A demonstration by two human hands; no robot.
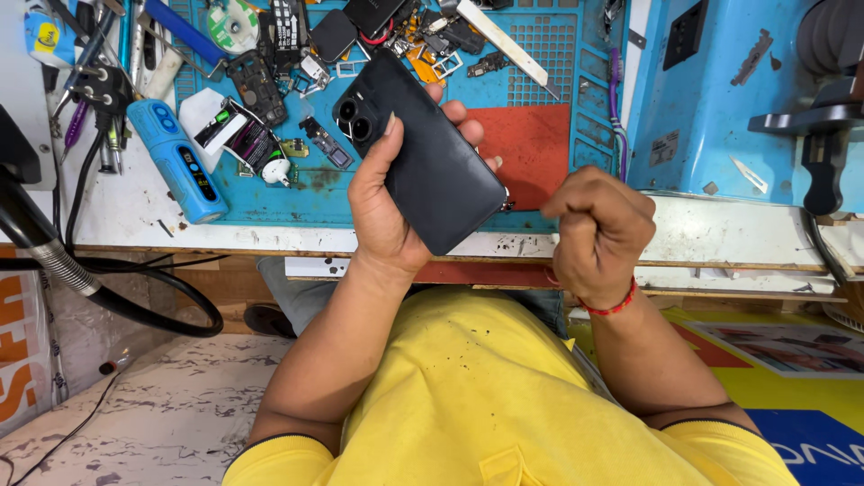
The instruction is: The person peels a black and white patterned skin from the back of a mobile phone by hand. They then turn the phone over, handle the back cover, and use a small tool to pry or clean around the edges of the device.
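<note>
- The desk is a worn white top, scuffed and marked, with a blue work mat laid over its middle; a bare wooden edge runs along the side nearest the person.
- On the mat, a red patch lies just right of the phone.
- Below the desk edge the floor shows a grey and white marbled pattern, with a black cable looping over it.
- The left hand holds one black phone above the near edge of the mat, back side up, tilted so its two round camera lenses point up and to the left; its grip is wrapped around the phone from the left, thumb lying on the back.
- The right hand sits just right of the phone's lower corner, curled into a fist; whether anything is pinched inside it cannot be told.
- A red thread band circles the right wrist.
- Left of the phone lie a blue cylinder tool and a scatter of small phone parts and frames.
- Beyond the phone, a flat metal blade lies slanted on the mat.
- Right of the phone stands a blue machine.
</note>
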